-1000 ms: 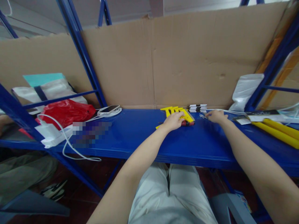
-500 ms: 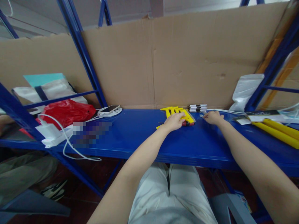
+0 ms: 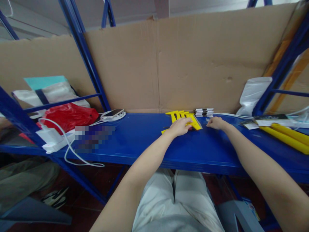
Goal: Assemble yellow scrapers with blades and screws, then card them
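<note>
My left hand (image 3: pixel 180 126) is wrapped over the handle of a yellow scraper (image 3: pixel 196 122), whose wide bladed end shows beyond the fingers and whose yellow handle tip pokes out at lower left. Beneath that hand, a dark red piece, seemingly a tool handle, is mostly covered. Several more yellow scrapers (image 3: pixel 172 113) lie side by side just behind it. My right hand (image 3: pixel 216 123) is closed, fingertips pinched together at the shelf surface, by a few tiny shiny metal pieces (image 3: pixel 207 119). Anything between those fingertips is too small to tell. A stack of small white-and-black packs (image 3: pixel 204 112) stands behind.
A brown cardboard panel (image 3: pixel 193 58) backs the blue shelf (image 3: pixel 140 141). Yellow tubes (image 3: pixel 287 137) and a white plastic bag (image 3: pixel 256 93) are at right. Leftward are a phone (image 3: pixel 114 112), coiled white cable, a red bag (image 3: pixel 71 114) and a power strip (image 3: pixel 54 145). Another person sits far left.
My right fingers have drawn together and shifted slightly left and down. The red handle under my left hand is less visible; the left hand has barely moved.
</note>
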A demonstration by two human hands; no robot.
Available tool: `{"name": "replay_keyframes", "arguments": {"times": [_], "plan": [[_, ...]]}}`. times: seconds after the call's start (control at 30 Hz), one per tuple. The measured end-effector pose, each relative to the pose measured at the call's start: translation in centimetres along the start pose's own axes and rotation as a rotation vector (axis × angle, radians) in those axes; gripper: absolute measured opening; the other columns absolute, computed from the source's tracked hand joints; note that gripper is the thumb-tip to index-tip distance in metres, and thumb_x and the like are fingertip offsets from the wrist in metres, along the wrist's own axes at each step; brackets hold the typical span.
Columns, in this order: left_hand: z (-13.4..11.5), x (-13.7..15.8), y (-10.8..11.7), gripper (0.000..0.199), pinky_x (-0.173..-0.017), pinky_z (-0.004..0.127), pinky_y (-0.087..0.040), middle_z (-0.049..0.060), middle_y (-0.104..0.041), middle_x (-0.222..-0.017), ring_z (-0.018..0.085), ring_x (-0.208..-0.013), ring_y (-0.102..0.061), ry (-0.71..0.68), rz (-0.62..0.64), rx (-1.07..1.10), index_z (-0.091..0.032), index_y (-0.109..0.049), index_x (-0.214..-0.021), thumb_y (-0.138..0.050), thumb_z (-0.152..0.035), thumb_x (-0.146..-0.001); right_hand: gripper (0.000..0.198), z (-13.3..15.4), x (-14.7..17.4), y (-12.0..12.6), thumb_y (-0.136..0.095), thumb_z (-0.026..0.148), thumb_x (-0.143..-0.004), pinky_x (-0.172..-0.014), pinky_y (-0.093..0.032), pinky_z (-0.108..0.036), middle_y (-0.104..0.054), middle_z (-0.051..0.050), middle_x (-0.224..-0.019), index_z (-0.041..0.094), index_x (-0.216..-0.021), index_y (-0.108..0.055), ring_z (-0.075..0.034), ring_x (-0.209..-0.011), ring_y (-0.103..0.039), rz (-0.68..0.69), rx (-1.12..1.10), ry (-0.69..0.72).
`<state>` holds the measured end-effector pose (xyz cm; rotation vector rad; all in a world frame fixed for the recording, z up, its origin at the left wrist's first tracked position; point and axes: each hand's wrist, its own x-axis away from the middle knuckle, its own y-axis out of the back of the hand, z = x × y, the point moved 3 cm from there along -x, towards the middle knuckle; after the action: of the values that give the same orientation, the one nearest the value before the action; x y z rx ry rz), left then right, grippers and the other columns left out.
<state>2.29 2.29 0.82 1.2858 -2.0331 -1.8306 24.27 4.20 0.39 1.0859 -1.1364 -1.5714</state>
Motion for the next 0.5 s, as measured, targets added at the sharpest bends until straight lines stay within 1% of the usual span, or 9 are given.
{"name": "replay_keyframes", "arguments": {"times": [0.1, 0.17, 0.23, 0.3, 0.4, 0.5], "plan": [[-0.3, 0.2, 0.2, 0.025, -0.097, 0.037, -0.045, 0.008, -0.065, -0.12, 0.022, -0.114, -0.058, 0.007, 0.012, 0.001, -0.018, -0.061, -0.11, -0.051, -0.023, -0.088, 0.013, 0.1, 0.0, -0.4, -0.062, 0.027, -0.073, -0.075, -0.049, -0.032, -0.064, -0.006, -0.069, 0.019, -0.063, -0.067, -0.022, -0.081, -0.063, 0.108, -0.047, -0.006], [-0.4, 0.3, 0.3, 0.025, -0.096, 0.038, -0.045, 0.008, -0.065, -0.12, 0.022, -0.114, -0.058, 0.011, 0.011, 0.006, -0.018, -0.061, -0.11, -0.052, -0.024, -0.088, 0.013, 0.4, 0.2, -0.3, -0.062, 0.025, -0.072, -0.073, -0.049, -0.032, -0.063, -0.005, -0.066, 0.019, -0.06, -0.066, -0.021, -0.076, -0.063, 0.105, -0.077, 0.011], [-0.4, 0.3, 0.4, 0.025, -0.096, 0.038, -0.046, 0.008, -0.065, -0.12, 0.022, -0.114, -0.058, 0.01, 0.009, 0.008, -0.019, -0.061, -0.11, -0.052, -0.023, -0.088, 0.013, 0.7, 0.4, -0.2, -0.063, 0.022, -0.07, -0.074, -0.049, -0.033, -0.063, -0.005, -0.065, 0.02, -0.057, -0.064, -0.022, -0.076, -0.063, 0.068, -0.094, 0.03], [-0.4, 0.3, 0.4, 0.025, -0.096, 0.038, -0.046, 0.007, -0.065, -0.119, 0.022, -0.113, -0.058, 0.005, 0.009, 0.003, -0.02, -0.062, -0.11, -0.052, -0.023, -0.087, 0.013, 1.3, 0.6, 0.2, -0.064, 0.02, -0.068, -0.076, -0.049, -0.034, -0.064, -0.005, -0.066, 0.02, -0.055, -0.062, -0.022, -0.078, -0.062, -0.006, -0.164, 0.063], [-0.4, 0.2, 0.3, 0.025, -0.096, 0.036, -0.045, 0.006, -0.066, -0.118, 0.021, -0.112, -0.059, -0.008, 0.008, -0.012, -0.02, -0.063, -0.109, -0.052, -0.022, -0.087, 0.013, 2.3, 1.1, 0.9, -0.061, 0.021, -0.071, -0.079, -0.047, -0.033, -0.066, -0.006, -0.073, 0.018, -0.058, -0.061, -0.021, -0.08, -0.062, -0.123, -0.359, 0.119], [-0.4, 0.2, 0.3, 0.025, -0.096, 0.036, -0.045, 0.006, -0.067, -0.117, 0.021, -0.111, -0.06, -0.013, 0.012, -0.022, -0.019, -0.064, -0.108, -0.053, -0.022, -0.087, 0.011, 3.6, 1.8, 1.5, -0.057, 0.023, -0.075, -0.081, -0.046, -0.03, -0.067, -0.006, -0.079, 0.017, -0.067, -0.062, -0.018, -0.081, -0.061, -0.173, -0.556, 0.176]]}}
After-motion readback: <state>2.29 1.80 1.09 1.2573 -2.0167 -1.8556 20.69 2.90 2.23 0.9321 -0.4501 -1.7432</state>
